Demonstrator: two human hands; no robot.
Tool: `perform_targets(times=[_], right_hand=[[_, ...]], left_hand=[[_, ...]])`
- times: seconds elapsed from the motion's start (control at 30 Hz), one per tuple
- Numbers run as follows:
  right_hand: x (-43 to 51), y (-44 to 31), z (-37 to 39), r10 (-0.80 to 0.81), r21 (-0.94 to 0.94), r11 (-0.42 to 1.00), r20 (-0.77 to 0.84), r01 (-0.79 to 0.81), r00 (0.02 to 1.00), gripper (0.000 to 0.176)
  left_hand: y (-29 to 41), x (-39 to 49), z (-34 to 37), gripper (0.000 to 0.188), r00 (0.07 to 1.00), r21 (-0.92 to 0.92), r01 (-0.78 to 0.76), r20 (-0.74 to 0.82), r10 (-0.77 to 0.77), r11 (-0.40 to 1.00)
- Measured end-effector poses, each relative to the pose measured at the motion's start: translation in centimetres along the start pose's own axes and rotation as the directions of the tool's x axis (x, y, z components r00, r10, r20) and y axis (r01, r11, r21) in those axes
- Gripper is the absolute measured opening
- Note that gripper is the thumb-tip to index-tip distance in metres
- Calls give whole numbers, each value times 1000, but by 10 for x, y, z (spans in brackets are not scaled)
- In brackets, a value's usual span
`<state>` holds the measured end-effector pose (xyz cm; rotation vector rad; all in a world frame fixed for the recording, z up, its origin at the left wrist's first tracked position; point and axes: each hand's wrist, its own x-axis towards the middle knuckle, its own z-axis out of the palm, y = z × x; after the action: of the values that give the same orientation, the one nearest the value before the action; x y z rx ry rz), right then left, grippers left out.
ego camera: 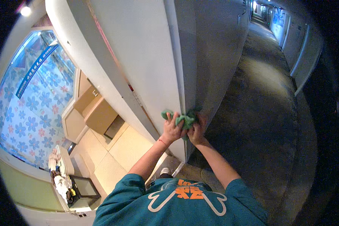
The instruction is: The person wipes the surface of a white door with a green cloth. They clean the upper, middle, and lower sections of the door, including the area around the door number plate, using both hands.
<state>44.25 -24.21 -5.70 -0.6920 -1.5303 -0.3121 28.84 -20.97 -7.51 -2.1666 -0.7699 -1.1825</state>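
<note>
A crumpled green cloth (188, 121) lies against the corner of a white door frame (158, 56). My left hand (172, 128) presses on it from the frame's front face, fingers spread over the fabric. Around the corner, on the shaded corridor side, my right hand (197, 130) grips the other part of the cloth and looks blurred. The two hands are almost touching, with cloth bunched between them. Part of the cloth is hidden beneath my fingers.
Left of the frame is a lit room with a tiled floor (124, 147), a tan wooden desk (97, 113), a floral blind (31, 107) and a small dark-framed table (84, 186) beside piled clothes (62, 183). A dim carpeted corridor (254, 127) runs off to the right.
</note>
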Motion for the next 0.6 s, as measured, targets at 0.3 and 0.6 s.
perform_targets(times=[0.3, 0.6], right_hand=[[-138, -26, -21, 326, -104, 945, 362, -309, 874, 38], [19, -70, -3, -93, -285, 945, 246, 164, 965, 25]], left_hand=[[73, -141, 0, 74, 797, -223, 498, 498, -341, 838], [19, 6, -6, 70, 793, -417, 507, -118, -598, 754]])
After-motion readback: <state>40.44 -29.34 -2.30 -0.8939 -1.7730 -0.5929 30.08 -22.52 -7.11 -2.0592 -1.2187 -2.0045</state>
